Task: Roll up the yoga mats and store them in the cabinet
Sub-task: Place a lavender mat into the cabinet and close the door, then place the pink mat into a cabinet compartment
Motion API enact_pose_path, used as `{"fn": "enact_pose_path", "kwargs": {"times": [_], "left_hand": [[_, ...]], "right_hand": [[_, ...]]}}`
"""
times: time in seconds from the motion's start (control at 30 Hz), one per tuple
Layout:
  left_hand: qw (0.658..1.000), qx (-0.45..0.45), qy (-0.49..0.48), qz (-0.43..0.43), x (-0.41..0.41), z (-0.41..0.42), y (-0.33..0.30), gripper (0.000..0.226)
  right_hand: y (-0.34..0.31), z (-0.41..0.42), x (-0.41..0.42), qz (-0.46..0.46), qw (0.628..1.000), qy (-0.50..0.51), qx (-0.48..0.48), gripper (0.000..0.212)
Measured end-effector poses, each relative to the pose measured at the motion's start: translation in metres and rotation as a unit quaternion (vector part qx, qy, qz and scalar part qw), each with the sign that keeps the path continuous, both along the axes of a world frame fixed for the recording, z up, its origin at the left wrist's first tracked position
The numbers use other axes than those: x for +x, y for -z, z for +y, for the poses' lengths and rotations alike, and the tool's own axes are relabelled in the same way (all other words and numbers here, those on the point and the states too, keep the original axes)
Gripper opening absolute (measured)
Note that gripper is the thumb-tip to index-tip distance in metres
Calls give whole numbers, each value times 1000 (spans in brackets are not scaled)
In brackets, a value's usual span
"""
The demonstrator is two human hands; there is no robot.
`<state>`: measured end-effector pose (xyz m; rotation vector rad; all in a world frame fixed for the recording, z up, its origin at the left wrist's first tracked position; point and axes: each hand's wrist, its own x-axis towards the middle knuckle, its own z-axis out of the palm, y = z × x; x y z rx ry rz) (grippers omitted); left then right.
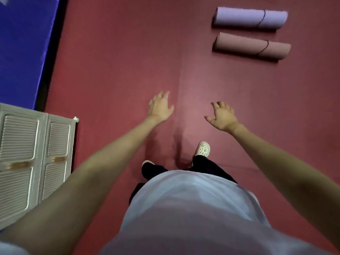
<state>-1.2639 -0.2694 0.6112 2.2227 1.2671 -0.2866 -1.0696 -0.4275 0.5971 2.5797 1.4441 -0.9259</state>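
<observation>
Both the lilac rolled foam mat [250, 17] and the dusty-pink rolled foam mat [252, 46] lie strapped at far right; storing in the closed white louvred cabinet [31, 153] remains, and the left hand [160, 107] and right hand [223, 115] are spread wide, holding nothing.

Open red floor [114, 61] lies between cabinet [35, 155] and rolled mats [250, 32].

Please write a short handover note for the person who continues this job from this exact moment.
Left hand and right hand: both open, empty, held out over the red floor.
Purple mat and pink mat: both rolled, each strapped, lying side by side on the floor ahead to the right.
Cabinet: at the left, doors closed.
Done: rolling of these two.
Left: open the cabinet, carry both mats over, store them.
</observation>
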Motion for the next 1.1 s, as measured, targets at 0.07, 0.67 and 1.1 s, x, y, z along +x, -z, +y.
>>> {"fn": "enact_pose_path", "kwargs": {"times": [0.07, 0.67, 1.1], "left_hand": [[1000, 7, 19, -7, 43, 0, -3, 66], [992, 12, 115, 45, 254, 168, 34, 64], [980, -6, 177, 86, 459, 344, 105, 66]], "right_hand": [[-1, -10, 40, -2, 1000, 13, 4, 71], [36, 121, 270, -15, 998, 63, -8, 74], [96, 314, 458, -23, 999, 34, -26, 80]]}}
